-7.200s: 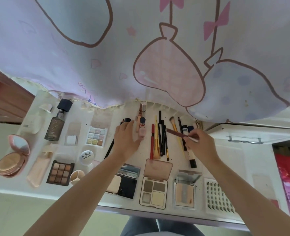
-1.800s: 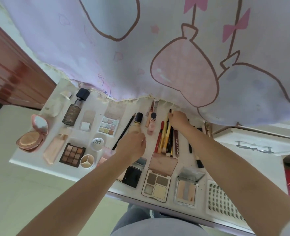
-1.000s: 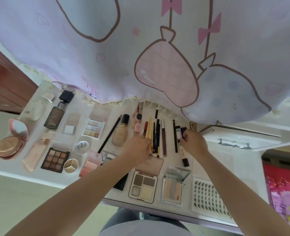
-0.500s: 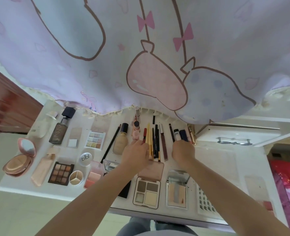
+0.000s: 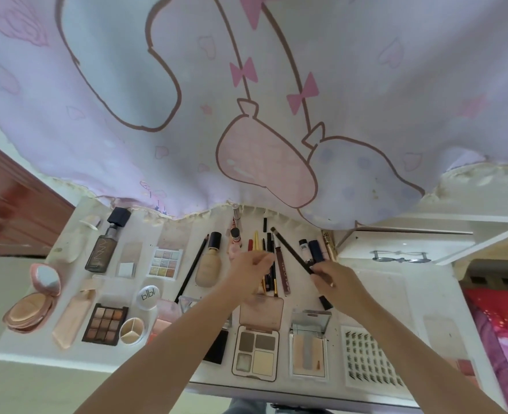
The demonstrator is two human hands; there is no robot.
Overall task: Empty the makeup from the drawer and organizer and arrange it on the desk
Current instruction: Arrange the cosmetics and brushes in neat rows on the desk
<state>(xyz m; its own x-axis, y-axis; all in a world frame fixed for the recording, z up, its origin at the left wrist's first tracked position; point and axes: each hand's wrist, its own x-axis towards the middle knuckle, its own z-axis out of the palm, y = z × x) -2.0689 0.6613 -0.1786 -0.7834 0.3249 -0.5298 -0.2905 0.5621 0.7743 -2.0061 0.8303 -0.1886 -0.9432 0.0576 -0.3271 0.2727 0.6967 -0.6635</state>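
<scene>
Makeup lies in rows on the white desk [image 5: 396, 294]. My right hand [image 5: 334, 280] pinches a thin black pencil [image 5: 291, 249] by its lower end, lifted and slanting up-left over the row of pencils and liners [image 5: 272, 273]. My left hand [image 5: 251, 274] hovers with curled fingers on the left side of that row, over the yellow pencils [image 5: 256, 243]; whether it pinches one is unclear. A beige foundation bottle [image 5: 208, 268] lies just left of it. A brown quad palette [image 5: 257, 351] and a mirrored palette [image 5: 308, 348] sit open near the front edge.
A printed curtain [image 5: 246, 100] hangs over the desk's back edge. At left are a dark bottle [image 5: 101, 253], a pastel palette [image 5: 165, 262], a brown eyeshadow palette [image 5: 104, 324] and a pink compact [image 5: 31, 309]. A lash tray [image 5: 372, 357] lies front right; a white drawer [image 5: 402, 255] stands open at right.
My right hand has picked a black pencil up off the desk and now holds it slanted above the row. My left hand stays at the pencils.
</scene>
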